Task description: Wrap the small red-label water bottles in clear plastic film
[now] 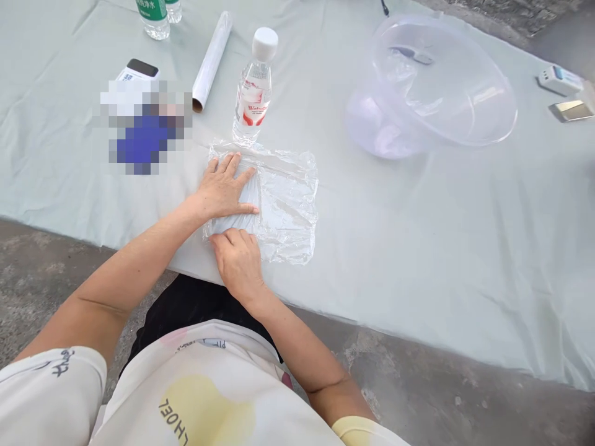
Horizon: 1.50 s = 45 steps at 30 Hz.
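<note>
A crinkled sheet of clear plastic film (pixel 288 210) lies flat on the pale cloth-covered table (pixel 400 248), close to its front edge. My left hand (pixel 224 189) rests on the left part of the film with its fingers spread. Just below it, my right hand (pixel 239 261) is closed at the film's near left edge, fingers curled down; the fingertips are partly hidden. Beyond the film's far edge a clear bottle (pixel 253 93) with a white cap and red-and-white label stands upright. Behind my left hand lies a roll of plastic film (pixel 212 62) on a cardboard core.
To the right, a translucent purple basin (pixel 446 87) sits tilted. Two green-labelled water bottles (pixel 155 21) stand at the far left, above a white device (pixel 139 71) and a blurred-out patch. A white box-like device (pixel 560 80) and a phone-like object (pixel 571 111) lie at the right edge.
</note>
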### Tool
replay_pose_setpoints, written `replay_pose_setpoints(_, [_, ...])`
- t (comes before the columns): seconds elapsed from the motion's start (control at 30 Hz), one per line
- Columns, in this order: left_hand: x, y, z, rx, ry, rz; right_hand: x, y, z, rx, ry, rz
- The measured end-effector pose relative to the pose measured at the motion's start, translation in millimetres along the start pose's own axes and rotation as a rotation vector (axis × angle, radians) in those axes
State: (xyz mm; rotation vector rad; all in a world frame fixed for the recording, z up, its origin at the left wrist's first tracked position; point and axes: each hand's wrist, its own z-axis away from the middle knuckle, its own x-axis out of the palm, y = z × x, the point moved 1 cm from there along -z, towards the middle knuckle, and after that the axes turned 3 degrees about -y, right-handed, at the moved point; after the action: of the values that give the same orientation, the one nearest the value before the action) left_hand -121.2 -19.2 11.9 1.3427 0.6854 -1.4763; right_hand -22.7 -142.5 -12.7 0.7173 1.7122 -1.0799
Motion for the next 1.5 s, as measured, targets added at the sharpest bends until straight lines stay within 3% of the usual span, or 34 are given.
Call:
replay_pose_setpoints(0.13, [2.9, -2.6, -0.6, 0.002, -0.013, 0.016, 10.6, -6.0, 24.5, -0.128, 0.048, -0.035])
replay_pose_setpoints(0.2, [5.2, -4.6, -0.8, 0.006, -0.013, 0.029, 9.3, -9.3, 40.9, -0.225, -0.006, -0.100])
replay_pose_setpoints(0.3, [8.0, -7.1, -0.8, 0.020, -0.006, 0.041, 0.2, -15.1, 60.2, -0.548, -0.151, -0.265])
replay_pose_setpoints(0.37, [9.3, -8.2, -0.7, 0.032, 0.002, 0.042, -12.6, -11.0, 63.3, -0.706, -0.182, -0.377])
replay_pose_setpoints(0.43, [10.4, -8.9, -0.4, 0.043, 0.017, 0.038, -29.0, 6.6, 56.6, -0.614, -0.118, -0.417])
replay_pose_setpoints(0.53, [12.4, -9.7, -0.1, 0.054, 0.054, 0.031, -52.7, 55.0, 43.9, -0.197, 0.016, -0.235])
replay_pose_setpoints(0.6, [14.1, -10.5, 0.2, 0.061, 0.081, 0.032, -63.6, 89.3, 46.4, -0.040, -0.016, -0.048])
replay_pose_setpoints(0.7, [16.2, -11.5, 0.7, 0.077, 0.108, 0.034, -75.8, 128.5, 72.8, -0.021, -0.147, 0.053])
replay_pose_setpoints(0.8, [16.6, -11.8, 1.5, 0.084, 0.110, 0.033, -95.3, 156.3, 111.8, 0.009, -0.194, 0.028])
replay_pose_setpoints(0.93, [15.5, -11.3, 3.6, 0.088, 0.121, 0.012, -126.8, 183.0, 132.0, 0.251, -0.173, 0.146])
replay_pose_setpoints(1.03, [15.9, -11.5, 5.4, 0.110, 0.149, 0.007, -136.1, 180.5, 95.7, 0.312, -0.006, 0.093])
replay_pose_setpoints(1.17, [17.7, -12.7, 6.2, 0.126, 0.194, 0.028, -119.5, 146.7, -16.2, 0.219, 0.176, -0.238])
replay_pose_setpoints(1.3, [18.0, -13.9, 6.4, 0.127, 0.252, 0.046, -80.9, 114.1, -146.3, 0.107, 0.120, -0.494])
replay_pose_setpoints(1.37, [17.8, -14.6, 6.5, 0.135, 0.262, 0.057, -62.0, 104.8, -195.9, 0.110, 0.078, -0.594])
replay_pose_setpoints(1.43, [18.1, -15.4, 6.3, 0.141, 0.268, 0.080, -49.7, 99.7, -228.1, 0.167, 0.087, -0.614])
replay_pose_setpoints(1.5, [18.9, -16.7, 5.6, 0.138, 0.284, 0.121, -47.0, 97.8, -242.1, 0.205, 0.119, -0.580])
